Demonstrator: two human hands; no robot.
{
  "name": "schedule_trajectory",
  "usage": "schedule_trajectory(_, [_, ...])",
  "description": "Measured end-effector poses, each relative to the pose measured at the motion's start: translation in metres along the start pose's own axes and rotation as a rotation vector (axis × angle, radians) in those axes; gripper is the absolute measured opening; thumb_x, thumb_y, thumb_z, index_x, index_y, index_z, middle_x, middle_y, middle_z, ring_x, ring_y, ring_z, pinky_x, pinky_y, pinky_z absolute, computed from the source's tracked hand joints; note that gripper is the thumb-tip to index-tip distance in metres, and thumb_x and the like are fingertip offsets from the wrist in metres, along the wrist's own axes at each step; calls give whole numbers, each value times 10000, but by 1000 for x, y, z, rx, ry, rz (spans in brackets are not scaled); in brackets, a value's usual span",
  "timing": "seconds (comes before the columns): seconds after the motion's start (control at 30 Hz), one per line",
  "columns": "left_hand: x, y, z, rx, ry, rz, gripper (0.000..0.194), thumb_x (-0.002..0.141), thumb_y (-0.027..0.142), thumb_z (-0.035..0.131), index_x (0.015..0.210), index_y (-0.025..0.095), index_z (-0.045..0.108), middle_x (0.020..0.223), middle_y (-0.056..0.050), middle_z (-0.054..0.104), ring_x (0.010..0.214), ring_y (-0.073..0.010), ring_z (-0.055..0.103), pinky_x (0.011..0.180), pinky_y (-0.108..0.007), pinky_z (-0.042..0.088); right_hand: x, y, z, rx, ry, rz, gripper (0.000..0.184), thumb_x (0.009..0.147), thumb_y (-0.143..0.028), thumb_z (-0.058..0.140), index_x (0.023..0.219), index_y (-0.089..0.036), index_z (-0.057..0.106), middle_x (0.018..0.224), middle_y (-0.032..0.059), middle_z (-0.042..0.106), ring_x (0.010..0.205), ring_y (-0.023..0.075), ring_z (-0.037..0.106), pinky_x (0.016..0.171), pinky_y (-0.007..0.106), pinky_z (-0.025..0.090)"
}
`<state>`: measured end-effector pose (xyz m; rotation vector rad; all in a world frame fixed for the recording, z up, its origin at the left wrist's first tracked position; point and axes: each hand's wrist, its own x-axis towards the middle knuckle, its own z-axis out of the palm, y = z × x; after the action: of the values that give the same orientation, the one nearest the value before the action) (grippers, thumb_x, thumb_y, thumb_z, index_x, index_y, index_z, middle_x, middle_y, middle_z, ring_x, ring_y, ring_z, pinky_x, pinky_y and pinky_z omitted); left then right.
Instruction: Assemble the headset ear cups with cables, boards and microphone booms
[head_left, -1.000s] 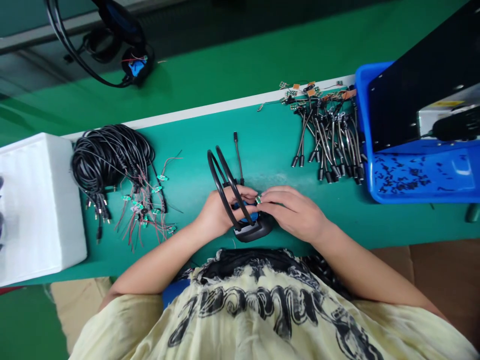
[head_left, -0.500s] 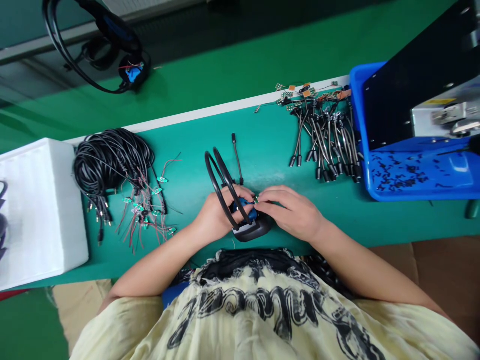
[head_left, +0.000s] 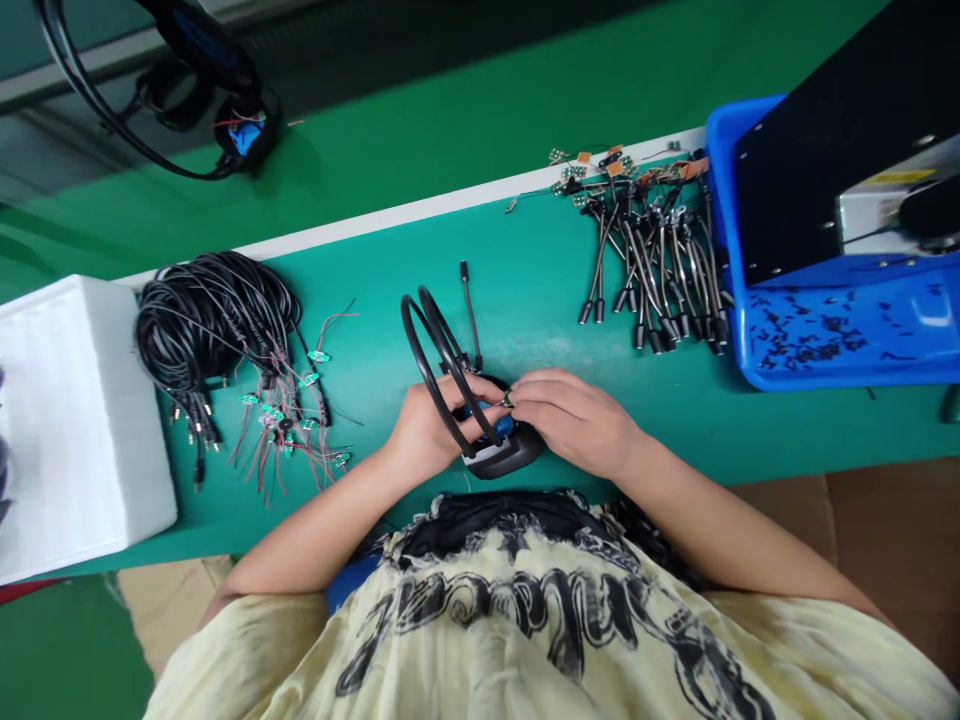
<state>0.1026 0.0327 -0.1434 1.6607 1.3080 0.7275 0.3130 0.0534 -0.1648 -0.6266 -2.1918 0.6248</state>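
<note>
A black headset with a double-band headband [head_left: 429, 368] stands on the green bench top in front of me. Around its open ear cup [head_left: 511, 460], which shows blue inside, my left hand [head_left: 424, 428] is closed, its thumb and fingers passing by the bands. A thin microphone boom [head_left: 470, 310] points away from the headset. At the cup, the fingertips of my right hand [head_left: 576, 420] pinch a small green circuit board [head_left: 508, 398]; my left fingertips meet it there too. Its wires are too small to make out.
Left lie coiled black cables [head_left: 217, 320] with small green boards and red wires, beside a white foam box [head_left: 142, 420]. Several microphone booms [head_left: 652, 260] lie at right, near a blue tray [head_left: 757, 372] holding black bits and a black machine [head_left: 810, 150]. Another headset [head_left: 247, 130] is beyond the bench.
The view has shifted slightly. My right fingers have closed in a little over the small board; my left hand keeps its hold on the headset.
</note>
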Motion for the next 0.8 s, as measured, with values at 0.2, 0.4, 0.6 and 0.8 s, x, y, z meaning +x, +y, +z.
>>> schedule_trajectory(0.2, [0, -16, 0, 10, -79, 206, 106, 873, 265, 669, 950, 207, 714, 916, -45, 743, 891, -163, 702, 831, -272, 553, -21, -9, -21, 219, -136, 466, 509, 822, -431, 700, 1259, -237, 523, 1196, 91, 612, 1076, 198, 634, 907, 350, 579])
schedule_trajectory(0.4, [0, -37, 13, 226, -211, 350, 196, 948, 224, 542, 1080, 231, 687, 1047, -52, 732, 1013, -157, 683, 901, -265, 537, -42, -24, -11, 132, -285, 490, 213, 869, -260, 618, 1068, -215, 558, 1294, 113, 543, 1188, 219, 570, 998, 396, 534])
schedule_trajectory(0.6, [20, -22, 29, 329, -265, 500, 198, 959, 210, 517, 1083, 198, 672, 1052, -58, 729, 1045, -161, 671, 963, -288, 525, -60, -22, -21, 59, -192, 537, 271, 898, -265, 581, 1156, -201, 526, 1331, 134, 525, 1220, 227, 561, 985, 389, 541])
schedule_trajectory(0.8, [29, -6, 32, 426, -331, 592, 173, 957, 168, 521, 1069, 147, 652, 1024, -71, 732, 990, -164, 685, 930, -324, 555, -66, -21, -32, 128, -287, 565, 196, 888, -245, 561, 1080, -218, 533, 1454, 105, 432, 1324, 225, 483, 1042, 381, 500])
